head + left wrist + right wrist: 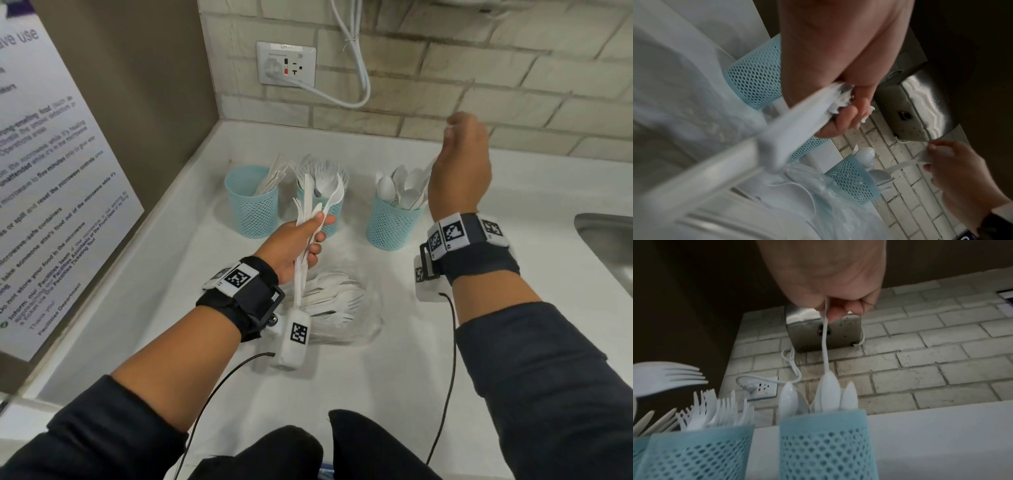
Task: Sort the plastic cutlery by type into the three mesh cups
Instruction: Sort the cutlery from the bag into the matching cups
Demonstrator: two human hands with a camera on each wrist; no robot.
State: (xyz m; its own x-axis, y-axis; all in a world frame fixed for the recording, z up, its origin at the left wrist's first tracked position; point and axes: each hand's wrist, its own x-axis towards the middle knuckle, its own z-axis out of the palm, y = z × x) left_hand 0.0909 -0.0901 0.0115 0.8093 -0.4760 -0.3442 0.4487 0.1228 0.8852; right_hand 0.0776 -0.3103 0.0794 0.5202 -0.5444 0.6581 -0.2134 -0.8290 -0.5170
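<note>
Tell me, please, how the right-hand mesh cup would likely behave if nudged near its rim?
The right cup looks like thin plastic mesh, so probably light. Its spoons stand well above the rim, so it may be top-heavy and could tip rather than slide. The counter looks smooth, so a low push would probably slide it.

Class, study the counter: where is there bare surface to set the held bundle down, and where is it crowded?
Bare counter lies between the right mesh cup and the sink, and in front of the loose cutlery pile. A smaller strip runs left of the left mesh cup. The row of cups and the pile below the left hand are crowded.
</note>
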